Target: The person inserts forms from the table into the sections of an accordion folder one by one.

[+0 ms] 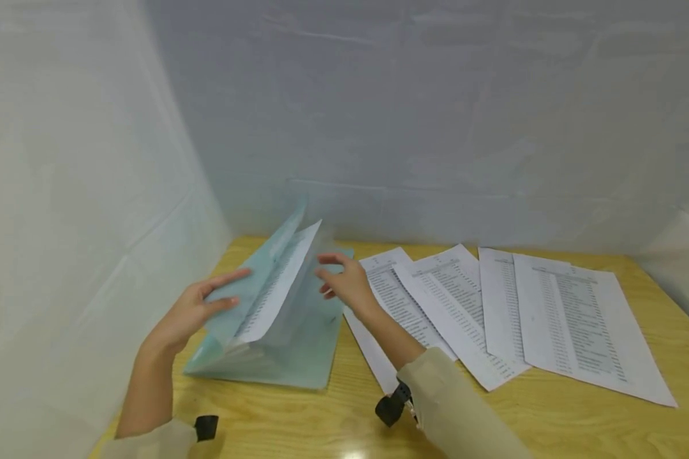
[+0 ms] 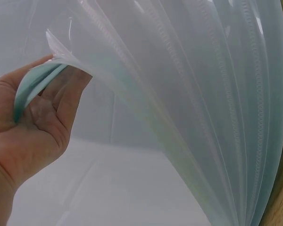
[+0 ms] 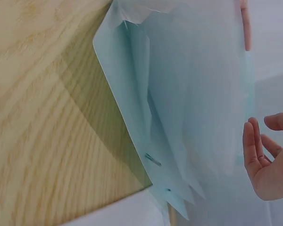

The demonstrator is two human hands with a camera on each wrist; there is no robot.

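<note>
A pale green display folder (image 1: 287, 360) lies open on the wooden table (image 1: 298, 421), its left cover raised. My left hand (image 1: 209, 299) pinches that cover's edge (image 2: 35, 82) between thumb and fingers, and clear sleeves (image 2: 203, 94) fan out to its right. One raised sleeve holds a printed sheet (image 1: 275, 287). My right hand (image 1: 330, 277) hovers at the raised sleeves with loosely bent fingers and holds nothing. In the right wrist view that hand (image 3: 269, 160) is just clear of the green pages (image 3: 179, 94).
Several printed sheets (image 1: 574, 319) lie overlapping on the table, right of the folder and under my right forearm. White cloth walls (image 1: 80, 223) close in the left, back and right sides. Bare wood (image 3: 37, 117) shows in front of the folder.
</note>
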